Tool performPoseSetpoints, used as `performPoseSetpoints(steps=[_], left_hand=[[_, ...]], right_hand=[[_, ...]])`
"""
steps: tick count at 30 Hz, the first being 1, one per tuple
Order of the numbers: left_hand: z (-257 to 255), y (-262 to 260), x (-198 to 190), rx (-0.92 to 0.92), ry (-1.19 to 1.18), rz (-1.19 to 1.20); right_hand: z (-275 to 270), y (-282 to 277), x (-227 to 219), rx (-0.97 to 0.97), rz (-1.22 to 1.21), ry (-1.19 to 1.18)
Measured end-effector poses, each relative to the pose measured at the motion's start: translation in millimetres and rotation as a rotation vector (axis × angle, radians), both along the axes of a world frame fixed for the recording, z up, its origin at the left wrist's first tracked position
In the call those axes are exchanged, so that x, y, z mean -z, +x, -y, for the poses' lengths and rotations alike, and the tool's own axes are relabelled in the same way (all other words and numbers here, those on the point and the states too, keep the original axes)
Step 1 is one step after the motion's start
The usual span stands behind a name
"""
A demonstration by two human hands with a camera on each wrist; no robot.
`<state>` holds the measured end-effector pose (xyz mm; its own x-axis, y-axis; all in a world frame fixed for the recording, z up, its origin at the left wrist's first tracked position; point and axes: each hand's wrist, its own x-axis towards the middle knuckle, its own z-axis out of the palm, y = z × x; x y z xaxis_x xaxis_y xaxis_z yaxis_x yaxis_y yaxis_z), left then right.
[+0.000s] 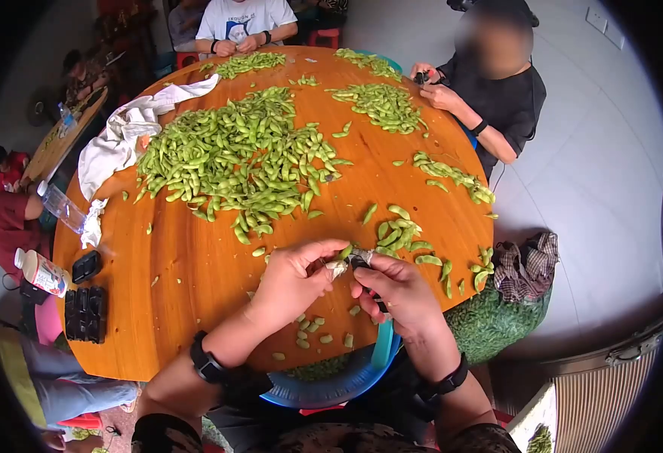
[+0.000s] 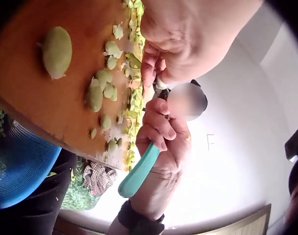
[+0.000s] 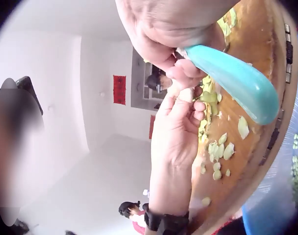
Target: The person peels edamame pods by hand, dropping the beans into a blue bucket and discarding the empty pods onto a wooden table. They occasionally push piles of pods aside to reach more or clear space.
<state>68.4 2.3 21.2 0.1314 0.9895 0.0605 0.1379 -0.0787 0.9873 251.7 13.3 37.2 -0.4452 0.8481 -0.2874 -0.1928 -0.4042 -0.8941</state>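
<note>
My left hand [image 1: 290, 279] pinches a green soybean pod [image 1: 345, 251] over the near edge of the table, with something white around a fingertip. Right against it, my right hand [image 1: 407, 294] grips a tool with a smooth teal handle [image 2: 139, 171]; its dark upper part is mostly hidden by the fingers. The two hands' fingertips meet in the right wrist view, where the handle [image 3: 237, 83] points away from the pod. Several pale green beans [image 1: 312, 326] lie below my hands. Under the table edge sits a blue basket [image 1: 277, 392] with green beans inside.
A large pod heap [image 1: 233, 151] covers the middle of the round wooden table [image 1: 131, 302]. Smaller pods [image 1: 399, 230] lie just beyond my right hand. At left are a white cloth [image 1: 124, 128], bottles and black trays [image 1: 86, 313]. Another person [image 1: 498, 90] works at the right.
</note>
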Motion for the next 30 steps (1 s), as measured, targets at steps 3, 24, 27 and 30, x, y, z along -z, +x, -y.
performPoseSetpoints(steps=[3, 24, 27, 30], left_hand=[[-1.6, -2.0, 7.0, 0.021, 0.031, -0.002], [-8.5, -5.2, 12.4, 0.034, 0.009, 0.198], [-12.6, -9.7, 10.6, 0.111, -0.051, 0.332], [-16.4, -16.4, 13.7, 0.142, -0.192, 0.501]], right_hand=[[-0.1, -0.4, 1.4, 0.009, 0.018, 0.02], [-9.3, -2.6, 8.7, -0.018, -0.077, -0.091], [-14.3, 0.1, 7.2, -0.047, -0.102, -0.135], [-18.2, 0.5, 4.7, -0.087, -0.126, -0.179]])
